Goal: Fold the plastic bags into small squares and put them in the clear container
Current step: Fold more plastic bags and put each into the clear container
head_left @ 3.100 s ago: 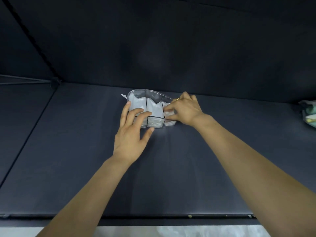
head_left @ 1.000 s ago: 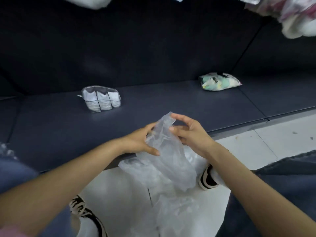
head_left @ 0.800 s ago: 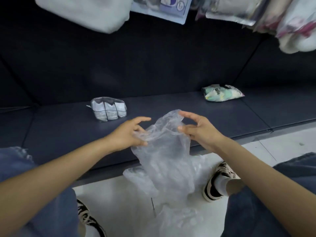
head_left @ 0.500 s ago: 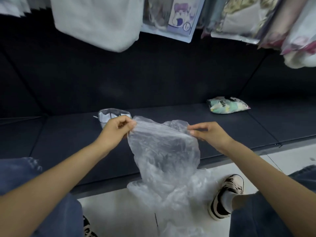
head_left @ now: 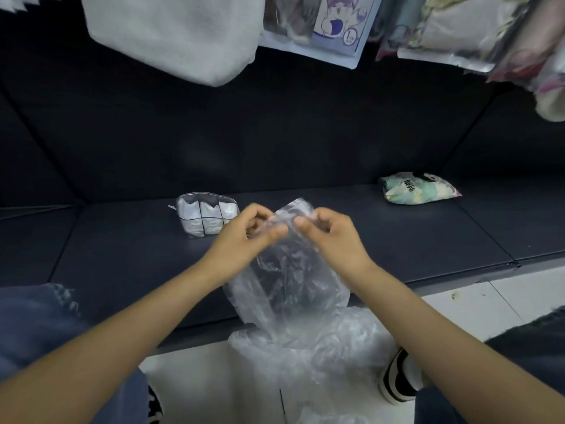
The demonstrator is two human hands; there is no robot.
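Head view: fingers [head_left: 276, 232] pinching bag [head_left: 287, 289].

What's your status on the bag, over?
Left hand and right hand both pinch the plastic bag top edge. Bag hangs unfolded. Clear container sits behind, path unobstructed.

Your left hand [head_left: 244, 237] hides the container's [head_left: 205, 216] right corner; hanging packets [head_left: 321, 22] are cut off along the frame's top.

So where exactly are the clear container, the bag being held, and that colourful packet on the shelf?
clear container [head_left: 204, 216]: head view, on its front wall, over the folded white bags.
plastic bag [head_left: 290, 289]: head view, on its hanging middle, below both hands.
colourful packet [head_left: 418, 191]: head view, on its printed top face.
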